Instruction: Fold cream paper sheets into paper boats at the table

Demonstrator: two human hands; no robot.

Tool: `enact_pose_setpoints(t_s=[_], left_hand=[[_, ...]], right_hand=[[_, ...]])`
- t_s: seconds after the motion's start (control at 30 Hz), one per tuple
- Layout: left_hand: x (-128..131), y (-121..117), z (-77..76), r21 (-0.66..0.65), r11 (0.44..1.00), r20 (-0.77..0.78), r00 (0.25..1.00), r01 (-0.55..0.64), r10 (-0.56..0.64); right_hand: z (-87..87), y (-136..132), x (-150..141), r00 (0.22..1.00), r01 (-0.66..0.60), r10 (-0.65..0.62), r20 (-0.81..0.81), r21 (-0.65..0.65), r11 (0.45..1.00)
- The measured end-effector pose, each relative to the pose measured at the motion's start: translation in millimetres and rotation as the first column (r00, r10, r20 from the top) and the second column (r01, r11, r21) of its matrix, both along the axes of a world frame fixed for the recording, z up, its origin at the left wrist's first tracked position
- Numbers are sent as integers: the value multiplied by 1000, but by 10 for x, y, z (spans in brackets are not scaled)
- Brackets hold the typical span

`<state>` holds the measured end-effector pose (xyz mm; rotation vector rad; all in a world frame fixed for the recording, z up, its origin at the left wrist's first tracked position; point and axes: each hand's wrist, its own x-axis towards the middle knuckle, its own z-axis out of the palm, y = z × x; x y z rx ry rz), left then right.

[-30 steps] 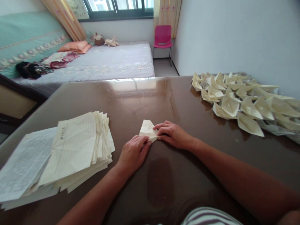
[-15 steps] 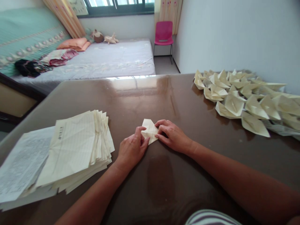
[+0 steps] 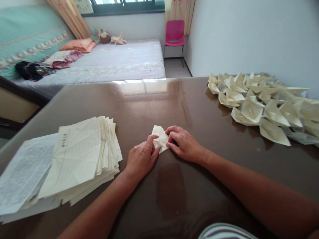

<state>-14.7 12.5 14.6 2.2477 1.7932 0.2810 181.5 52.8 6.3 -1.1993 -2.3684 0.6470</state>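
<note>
A small piece of folded cream paper [image 3: 160, 138] lies on the brown table between my two hands. My left hand [image 3: 142, 155] grips its left side, with the index finger on top and the thumb at the lower edge. On the other side, my right hand [image 3: 183, 144] pinches the paper's right corner between thumb and fingers. The paper's far end is blunt and its near end comes to a point. Parts of its left and right edges are hidden under my fingertips.
Left of my hands lies a stack of cream lined sheets [image 3: 77, 156], partly over white printed sheets [image 3: 22, 169]. Many folded paper boats [image 3: 251, 111] crowd the right side of the brown table [image 3: 139, 106]. Beyond it are a bed [image 3: 129, 59] and a pink chair [image 3: 174, 35].
My hands and the folded paper keep nearly the same pose. The whole view has shifted very slightly.
</note>
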Motion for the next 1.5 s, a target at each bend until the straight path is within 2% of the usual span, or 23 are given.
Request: enact_pose_setpoints(t_s=[0.33,0.57,0.87,1.0,1.2,1.3,1.4,1.5], left_hand=[[17,-1,2,42,998,-49,998,39,-37],[24,-30,26,59,993,-206,974,105,-91],[31,-41,52,58,988,-315,941,146,-121],[38,-59,58,62,983,-350,926,174,-142],[43,-66,64,56,982,-355,923,183,-152],[47,-63,68,52,982,-353,924,179,-150],[46,-63,59,67,982,-350,926,178,-144],[42,-67,36,81,981,-338,931,175,-138]], right_hand=[[33,15,-35,999,7,-5,50,-30,1000],[36,14,-19,996,-5,7,85,-15,1000],[163,-25,12,976,10,-18,217,38,999],[134,2,38,982,10,-11,190,8,1000],[84,92,164,998,-2,5,56,-46,999],[145,68,186,996,-75,75,40,-13,997],[225,-79,123,966,-204,182,183,113,972],[265,-288,26,897,-292,189,401,213,932]])
